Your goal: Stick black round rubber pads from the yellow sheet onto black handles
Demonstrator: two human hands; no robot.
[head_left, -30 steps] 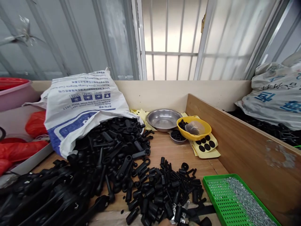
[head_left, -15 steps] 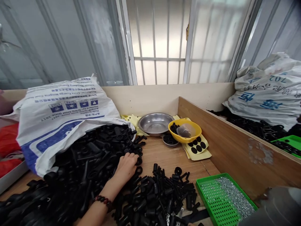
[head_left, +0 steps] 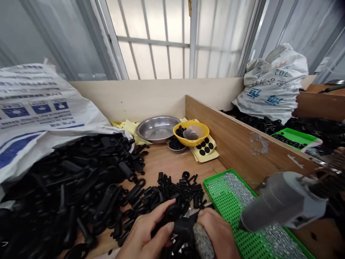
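Note:
At the bottom middle my left hand (head_left: 147, 233) has thumb and fingers closed round a black plastic part with a round end (head_left: 172, 213). Close beside it, my right hand (head_left: 218, 232) is curled shut; its fingertips are hidden and I cannot make out what it grips. Between the hands lie a dark black piece (head_left: 184, 227) and a grey speckled object (head_left: 203, 241) of unclear kind. Just beyond the hands is a pile of small black cylindrical parts (head_left: 168, 187). A large heap of black lever-like parts (head_left: 88, 172) spills from a white woven sack (head_left: 54, 104) on the left.
A green perforated tray (head_left: 223, 201) of small metal pieces lies at right, with a grey power tool (head_left: 280, 201) over it. Behind are a steel bowl (head_left: 157, 129), a yellow basket (head_left: 198, 140) and yellow sticker sheets (head_left: 211, 156). A wooden divider (head_left: 229, 133) runs along the right.
My left hand has come from the heap to the bottom middle and now holds a black part. My right hand has come into view. The view has turned rightward, showing more of the power tool.

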